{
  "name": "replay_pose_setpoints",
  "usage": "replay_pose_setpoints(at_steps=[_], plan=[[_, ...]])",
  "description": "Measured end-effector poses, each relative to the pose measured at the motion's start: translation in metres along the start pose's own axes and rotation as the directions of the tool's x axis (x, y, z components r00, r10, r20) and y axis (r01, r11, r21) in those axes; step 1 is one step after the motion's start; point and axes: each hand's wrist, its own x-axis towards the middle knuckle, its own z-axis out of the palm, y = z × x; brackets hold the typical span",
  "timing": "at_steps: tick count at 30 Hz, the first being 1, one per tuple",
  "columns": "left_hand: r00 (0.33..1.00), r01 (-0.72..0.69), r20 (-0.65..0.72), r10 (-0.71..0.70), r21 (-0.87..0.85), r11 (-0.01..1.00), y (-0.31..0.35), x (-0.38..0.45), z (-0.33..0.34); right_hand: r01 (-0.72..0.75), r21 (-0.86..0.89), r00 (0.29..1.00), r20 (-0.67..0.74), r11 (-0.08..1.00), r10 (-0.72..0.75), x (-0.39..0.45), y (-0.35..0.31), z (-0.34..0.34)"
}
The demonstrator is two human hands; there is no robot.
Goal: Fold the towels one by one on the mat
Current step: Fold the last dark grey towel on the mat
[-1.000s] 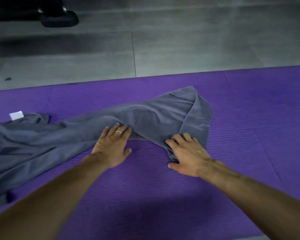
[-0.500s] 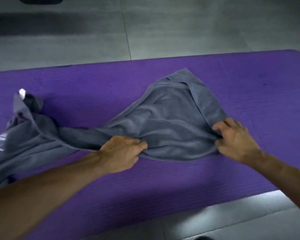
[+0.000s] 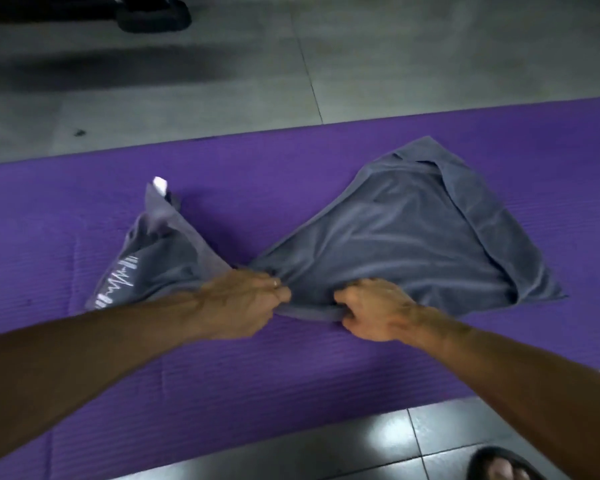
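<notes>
Grey towel [image 3: 395,244] on the purple mat [image 3: 291,375], bunched at its near edge and fanned out to either side. Left hand [image 3: 243,303] and right hand [image 3: 374,313] close together, fingers of each curled round that near edge (ring [image 3: 275,283] on the left). White tag [image 3: 160,184] at the far-left corner, white print [image 3: 116,284] beside it.

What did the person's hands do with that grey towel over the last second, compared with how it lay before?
Both hands went from lying flat on the grey towel to gripping its near edge. The right hand first took hold far out to the right, then came in close to the left hand, bunching the middle. The left end with the white tag was dragged rightward and rose off the purple mat. The far right corner stayed folded over; the towel remains on the mat.
</notes>
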Motion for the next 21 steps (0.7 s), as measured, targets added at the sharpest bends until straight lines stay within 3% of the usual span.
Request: replay_pose_setpoints(at_steps=[2, 4, 6, 9, 12, 16, 18, 21], plan=[[0.998, -0.045, 0.056, 0.041, 0.086, 0.995, -0.006, -0.014, -0.002, -0.015, -0.082, 0.984, 0.176, 0.996, 0.030, -0.009, 0.004, -0.012], [0.984, 0.118, 0.112, -0.135, 0.146, 0.982, -0.036, -0.027, -0.013, -0.041, -0.098, 0.970, 0.235, 0.994, 0.063, -0.010, 0.003, -0.029], [0.924, 0.281, 0.231, -0.306, 0.137, 0.950, -0.069, -0.041, -0.027, -0.079, 0.008, 0.988, 0.137, 0.997, 0.078, 0.001, -0.007, -0.046], [0.877, 0.236, 0.365, -0.313, 0.241, 0.941, -0.091, -0.061, -0.030, -0.046, 0.170, 0.991, -0.114, 0.984, 0.066, 0.031, -0.036, -0.047], [0.896, 0.273, 0.281, -0.344, 0.264, 0.925, -0.084, -0.083, -0.022, 0.029, 0.129, 0.955, -0.296, 0.991, 0.011, 0.066, -0.074, -0.040], [0.958, 0.274, -0.023, -0.285, 0.352, 0.895, -0.058, -0.124, -0.012, 0.038, 0.091, 0.946, -0.325, 0.995, -0.006, 0.103, -0.115, -0.038], [0.905, 0.425, -0.169, -0.390, 0.326, 0.844, -0.041, -0.143, -0.006, 0.025, 0.111, 0.975, -0.223, 0.993, 0.000, 0.111, -0.132, -0.036], [0.733, 0.681, -0.194, -0.653, 0.216, 0.700, -0.011, -0.167, 0.009, 0.033, -0.041, 0.986, -0.160, 0.999, -0.039, 0.109, -0.142, -0.029]])
